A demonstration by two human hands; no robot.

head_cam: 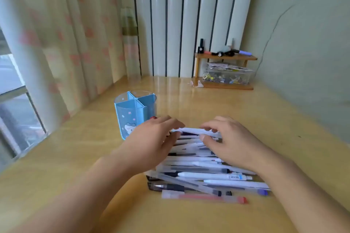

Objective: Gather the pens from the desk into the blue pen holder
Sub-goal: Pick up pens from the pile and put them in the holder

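Mostly white pens (206, 168), piled crosswise

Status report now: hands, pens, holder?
Left hand and right hand on far pens. Pen holder looks empty. Path clear.

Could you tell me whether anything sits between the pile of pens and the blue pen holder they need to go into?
Nothing visible does. The blue pen holder stands upright just behind the left hand, beside the far end of the pens. Its compartments look empty, and the desk between shows only bare wood. The right hand rests on the pile.
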